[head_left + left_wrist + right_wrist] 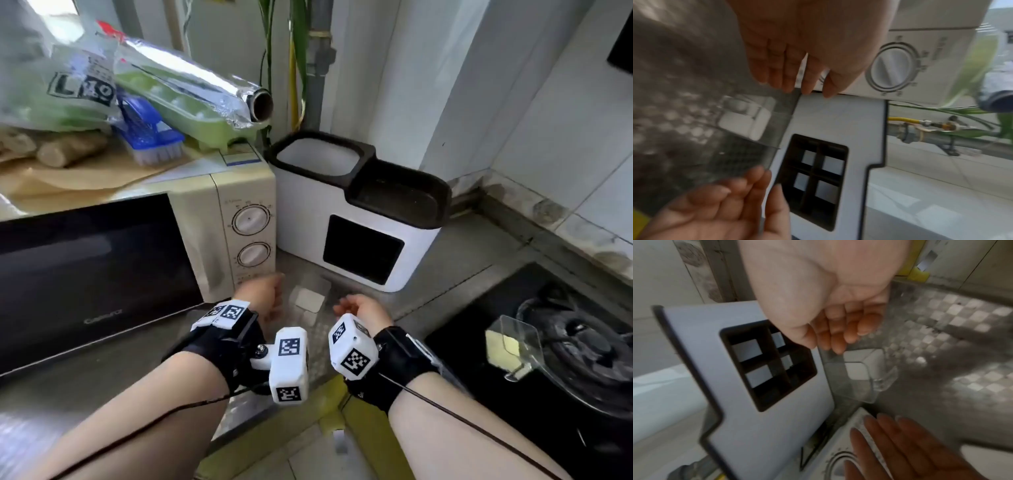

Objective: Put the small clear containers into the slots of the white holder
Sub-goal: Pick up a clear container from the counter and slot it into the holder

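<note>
Up and well to the left of the left hand (263, 294), a clear plastic bag (58, 78) carries a big black boxed "L" and a mark that looks like "19". Just left of that hand, the dark door of the microwave (137, 257) shows a pale brand name, too blurred to spell out. Tiny scale marks ring its two dials (251, 236), unreadable. The cubes (289, 363) on both wrists bear black-and-white square codes.

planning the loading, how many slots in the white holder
4 slots, a two-by-two grid in the dark opening on the white holder's front, side by side and stacked. None seems hidden.
</note>
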